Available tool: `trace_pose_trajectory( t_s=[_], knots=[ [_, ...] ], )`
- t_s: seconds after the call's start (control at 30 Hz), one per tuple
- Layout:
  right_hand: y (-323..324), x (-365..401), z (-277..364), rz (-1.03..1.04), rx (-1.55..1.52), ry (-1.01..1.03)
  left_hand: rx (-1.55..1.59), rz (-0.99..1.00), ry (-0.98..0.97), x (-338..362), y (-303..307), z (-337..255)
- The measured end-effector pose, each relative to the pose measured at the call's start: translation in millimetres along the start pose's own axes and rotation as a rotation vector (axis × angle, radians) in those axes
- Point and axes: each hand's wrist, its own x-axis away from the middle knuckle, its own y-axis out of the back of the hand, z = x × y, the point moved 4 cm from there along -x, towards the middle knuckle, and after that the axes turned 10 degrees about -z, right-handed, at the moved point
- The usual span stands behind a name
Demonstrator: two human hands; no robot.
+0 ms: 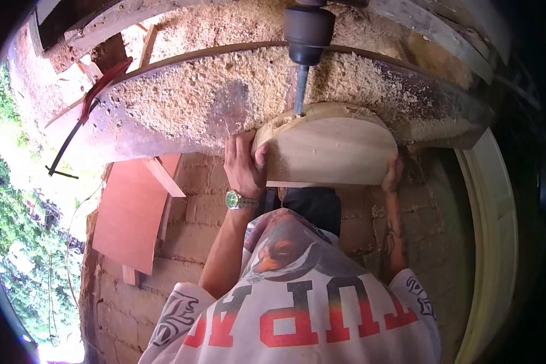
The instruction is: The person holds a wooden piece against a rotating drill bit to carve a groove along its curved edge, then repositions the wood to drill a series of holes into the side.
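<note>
A thick pale wooden board (333,151) with a curved far edge is held between my two hands, partly over the edge of the bench. On its left side, my left hand (246,164) is wrapped round the wood, thumb on the near face. Gripping the opposite end is my right hand (393,173), its fingers partly hidden behind the wood. A drill bit (301,88) points down from a dark chuck (309,33). Its tip meets the board's upper edge, beside a rough cut recess (285,123) with shavings.
Wood shavings (182,103) cover much of the workbench (158,142). A red-handled saw or clamp-like tool (97,91) lies at its left end. A reddish panel (133,212) leans below left, and long pale boards (497,242) stand at right. Wooden offcuts (443,36) lie behind.
</note>
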Motion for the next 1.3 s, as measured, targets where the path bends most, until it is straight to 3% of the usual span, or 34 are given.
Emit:
trace_pose_trajectory(
  t_s=[0.17,0.53,0.7,0.97,1.07,1.17,1.23,1.3],
  knots=[
    [2,-3,-27,-0.043,0.008,0.033,-0.071,0.079,0.059,-11,4,-4],
    [-15,0,-1,-0.161,0.041,0.149,-0.102,0.056,0.016,-19,3,-6],
    [-5,-3,-17,-0.068,0.069,0.195,-0.107,0.037,-0.004,-22,2,-5],
    [-4,0,1,-0.044,0.061,0.084,-0.081,0.013,0.003,-23,2,-7],
    [19,14,-112,-0.092,0.106,0.197,-0.058,-0.037,-0.063,-49,-5,-20],
    [13,4,-45,-0.081,0.062,-0.114,-0.105,-0.003,0.003,-69,-3,-26],
    [15,-13,-19,-0.092,0.026,0.003,-0.097,-0.028,-0.124,-64,-7,-24],
    [16,-11,-13,-0.083,-0.004,0.095,-0.061,0.015,-0.072,-59,-1,-27]
  ],
)
